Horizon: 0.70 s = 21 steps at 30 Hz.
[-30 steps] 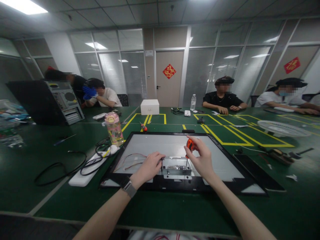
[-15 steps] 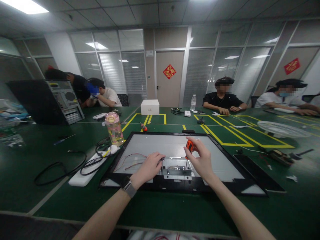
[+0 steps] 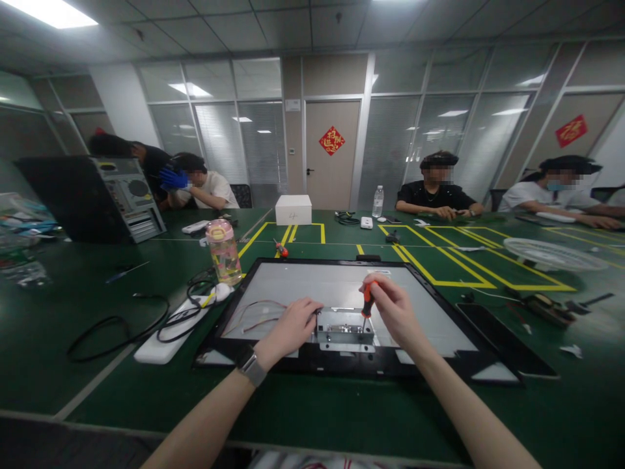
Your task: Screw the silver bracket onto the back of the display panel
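Observation:
A flat screen panel [image 3: 303, 280] with a black frame lies face down or up, I cannot tell which, on the table before me. On its near part sits a silver metal bracket [image 3: 344, 331] with a connector board inside. My left hand [image 3: 294, 322] grips the bracket's left end, the fingertips partly hidden. My right hand [image 3: 393, 306] is closed around the top of an orange and black screwdriver [image 3: 368, 305]. The screwdriver stands almost upright, its tip down at the bracket's right end. Thin wires [image 3: 256, 312] lie on the panel left of my left hand.
Left of the panel are a white power strip [image 3: 168, 339] with black cables and a pink-lidded bottle [image 3: 224, 251]. A second screwdriver [image 3: 280, 249] lies beyond the panel. To the right are a dark flat slab [image 3: 505, 339] and a power tool [image 3: 547, 306]. Several people sit across the table.
My right hand's fingers have turned about the screwdriver's handle, from spread at its side to gathered over its top. My left hand stays on the bracket.

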Each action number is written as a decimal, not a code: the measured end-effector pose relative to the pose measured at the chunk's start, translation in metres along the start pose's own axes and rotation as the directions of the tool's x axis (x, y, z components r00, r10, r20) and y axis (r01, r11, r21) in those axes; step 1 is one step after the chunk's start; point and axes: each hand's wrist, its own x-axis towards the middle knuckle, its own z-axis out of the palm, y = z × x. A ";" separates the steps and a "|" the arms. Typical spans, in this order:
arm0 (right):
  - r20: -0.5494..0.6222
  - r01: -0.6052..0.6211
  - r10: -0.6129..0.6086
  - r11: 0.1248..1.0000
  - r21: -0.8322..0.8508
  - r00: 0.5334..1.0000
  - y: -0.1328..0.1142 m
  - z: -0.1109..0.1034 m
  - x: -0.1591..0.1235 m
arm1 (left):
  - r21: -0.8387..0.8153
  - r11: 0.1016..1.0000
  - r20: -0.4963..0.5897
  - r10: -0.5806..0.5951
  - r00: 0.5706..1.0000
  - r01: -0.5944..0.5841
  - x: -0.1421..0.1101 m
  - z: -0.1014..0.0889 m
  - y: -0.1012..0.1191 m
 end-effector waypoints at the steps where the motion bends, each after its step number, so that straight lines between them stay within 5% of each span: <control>1: 0.025 -0.039 0.037 0.997 0.060 0.999 -0.001 0.000 0.001 | 0.001 1.000 0.001 -0.001 1.000 0.001 0.000 0.000 0.000; 7: 0.097 -0.169 0.144 0.926 0.337 0.985 -0.010 0.007 0.002 | 0.000 1.000 0.006 -0.008 1.000 0.008 0.002 0.001 0.000; 21: 0.032 -0.195 0.199 0.899 0.392 0.980 -0.013 0.010 0.004 | -0.026 0.999 0.023 -0.025 0.999 0.026 0.001 -0.002 0.003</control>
